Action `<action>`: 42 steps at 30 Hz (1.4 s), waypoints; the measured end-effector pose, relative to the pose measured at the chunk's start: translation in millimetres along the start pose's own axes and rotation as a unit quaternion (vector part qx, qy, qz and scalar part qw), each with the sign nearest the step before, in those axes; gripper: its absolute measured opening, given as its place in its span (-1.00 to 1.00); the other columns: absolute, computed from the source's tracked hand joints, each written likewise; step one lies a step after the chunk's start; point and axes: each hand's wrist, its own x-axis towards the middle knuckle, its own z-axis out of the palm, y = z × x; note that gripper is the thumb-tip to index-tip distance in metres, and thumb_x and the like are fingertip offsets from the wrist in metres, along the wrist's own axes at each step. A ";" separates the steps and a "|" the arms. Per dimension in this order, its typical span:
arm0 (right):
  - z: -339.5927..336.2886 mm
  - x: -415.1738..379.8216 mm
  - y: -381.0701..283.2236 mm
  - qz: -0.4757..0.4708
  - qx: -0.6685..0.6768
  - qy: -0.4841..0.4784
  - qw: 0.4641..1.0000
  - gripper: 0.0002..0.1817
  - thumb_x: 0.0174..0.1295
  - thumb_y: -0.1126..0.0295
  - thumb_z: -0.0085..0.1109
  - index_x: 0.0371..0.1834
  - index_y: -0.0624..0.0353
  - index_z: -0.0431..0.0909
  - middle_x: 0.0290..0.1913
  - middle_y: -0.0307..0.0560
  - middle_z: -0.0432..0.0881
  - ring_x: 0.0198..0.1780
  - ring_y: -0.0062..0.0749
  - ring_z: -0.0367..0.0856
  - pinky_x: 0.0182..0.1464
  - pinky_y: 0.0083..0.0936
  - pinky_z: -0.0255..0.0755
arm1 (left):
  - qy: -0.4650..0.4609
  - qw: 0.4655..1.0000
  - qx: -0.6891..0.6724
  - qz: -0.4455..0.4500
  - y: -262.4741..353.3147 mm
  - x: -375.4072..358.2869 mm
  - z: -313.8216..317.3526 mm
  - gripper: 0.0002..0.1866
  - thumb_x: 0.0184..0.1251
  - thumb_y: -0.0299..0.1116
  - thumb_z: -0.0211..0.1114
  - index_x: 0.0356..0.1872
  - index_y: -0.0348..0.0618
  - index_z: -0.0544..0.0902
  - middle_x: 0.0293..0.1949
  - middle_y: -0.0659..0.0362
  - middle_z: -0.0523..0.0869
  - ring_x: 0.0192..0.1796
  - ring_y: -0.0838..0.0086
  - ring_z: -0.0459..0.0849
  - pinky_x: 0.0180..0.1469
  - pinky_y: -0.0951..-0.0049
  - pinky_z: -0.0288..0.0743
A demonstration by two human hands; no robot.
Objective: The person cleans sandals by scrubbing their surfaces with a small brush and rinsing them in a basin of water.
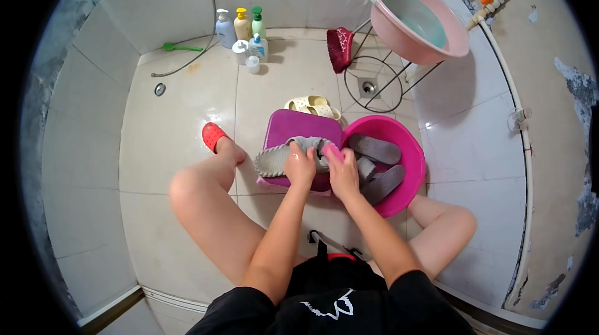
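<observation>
A grey slipper with a ridged edge lies across a purple stool, its sole end pointing left. My left hand is closed around the slipper near its strap, with some white suds on the skin. In my right hand is a small pink scrubber, pressed against the slipper's right end; its working side is hidden. Just right of the stool stands a bright pink basin, which holds darker grey slippers.
Cream clogs sit behind the stool. Farther back are several pump bottles, a green-handled brush and a red broom. A metal stand bears a pale pink basin of water. Floor drains are nearby.
</observation>
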 end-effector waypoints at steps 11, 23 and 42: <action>9.0 7.8 2.4 0.010 -0.027 0.020 0.999 -0.56 0.13 0.52 0.16 0.14 0.06 0.52 -0.02 0.20 0.39 0.00 0.09 0.44 0.01 -0.19 0.40 | -0.035 0.997 0.071 0.012 8.1 -1.2 -1.6 -0.70 0.19 -0.18 0.29 -0.30 -0.21 0.46 -0.52 -0.10 0.66 -0.41 -0.07 0.66 -0.36 -0.01 0.50; 9.4 34.0 14.1 -0.007 -0.021 0.023 0.999 -0.55 0.12 0.50 0.19 0.13 0.01 0.52 -0.06 0.16 0.41 -0.05 0.08 0.46 0.00 -0.21 0.40 | -0.050 0.996 0.073 0.013 8.9 -1.8 1.9 -0.66 0.22 -0.18 0.24 -0.17 -0.19 0.39 -0.49 -0.10 0.67 -0.39 -0.08 0.66 -0.35 -0.04 0.49; 101.2 -4.2 163.7 0.378 0.169 0.208 0.886 -0.62 0.35 0.21 -0.01 0.03 0.33 0.48 -0.06 0.28 0.57 0.00 0.11 0.54 0.02 -0.17 0.39 | -0.066 0.995 0.068 -0.025 12.0 -4.0 -7.7 -0.41 0.18 -0.07 0.31 0.05 -0.33 0.39 -0.29 -0.26 0.66 -0.21 -0.19 0.63 -0.21 -0.02 0.48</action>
